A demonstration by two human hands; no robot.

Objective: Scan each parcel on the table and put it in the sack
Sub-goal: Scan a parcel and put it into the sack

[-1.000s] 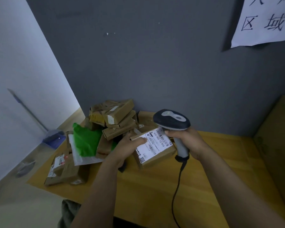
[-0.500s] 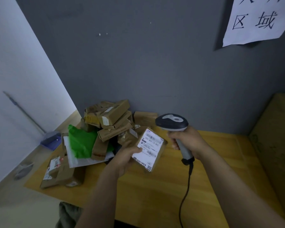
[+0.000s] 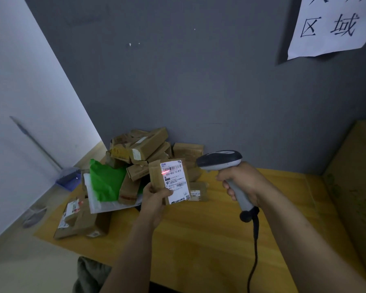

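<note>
My left hand (image 3: 155,200) grips a small brown cardboard parcel (image 3: 169,180) by its lower edge and holds it upright above the yellow table (image 3: 209,240), its white label facing me. A red scan line glows on the label's upper left, by the barcode. My right hand (image 3: 244,182) grips the handle of a grey barcode scanner (image 3: 219,160), its head aimed left at the label from a short distance. A pile of brown parcels (image 3: 144,149) lies behind at the table's far left. No sack shows clearly.
A green bag (image 3: 106,182) lies on a white mailer (image 3: 101,205) left of the pile, and more boxes (image 3: 87,220) sit by the table's left edge. The scanner cable (image 3: 254,250) hangs toward me. A large cardboard box (image 3: 355,187) stands at right. Grey wall close behind.
My left hand lifted the parcel off the table and turned it upright. The scanner swung away to the right and now points at the label, where a red line has appeared.
</note>
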